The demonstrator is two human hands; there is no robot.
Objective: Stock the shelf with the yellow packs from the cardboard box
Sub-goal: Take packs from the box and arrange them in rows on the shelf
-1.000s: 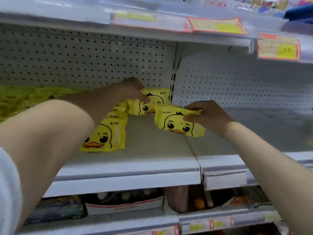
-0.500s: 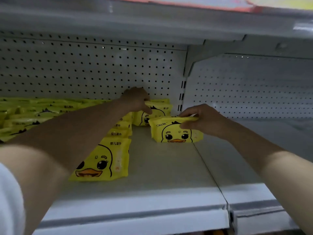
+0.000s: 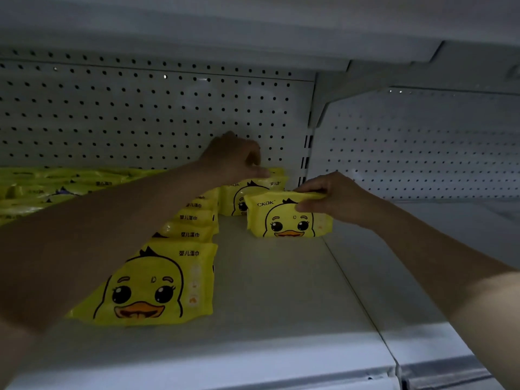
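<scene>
The right hand (image 3: 334, 199) pinches the top edge of a yellow pack (image 3: 287, 220), thumb on the near face and fingers curled over the back. This pack stands upright on the shelf (image 3: 281, 291), duck face toward the camera, near the right end of the shelf board. The left hand (image 3: 233, 161) reaches further in and lies over the top of the rear pack (image 3: 254, 190), which stands just behind and slightly left of the held one, close against the pegboard back panel (image 3: 140, 116). The left fingers bend down over that pack's upper edge; in the dim light I cannot tell whether they pinch it or only rest there. The two hands are apart, each on its own pack.

To the left of these, a row of packs (image 3: 194, 220) runs from the back panel toward the shelf's front, overlapping one another and partly hidden under the left forearm. The front pack (image 3: 152, 285) of that row leans back, its duck face plainly shown. Further left lies a blurred mass of yellow packs (image 3: 42, 184). A slotted upright (image 3: 305, 161) divides this bay from the neighbouring shelf bay (image 3: 422, 249) on the right. The underside of an upper shelf (image 3: 197, 26) spans the top.
</scene>
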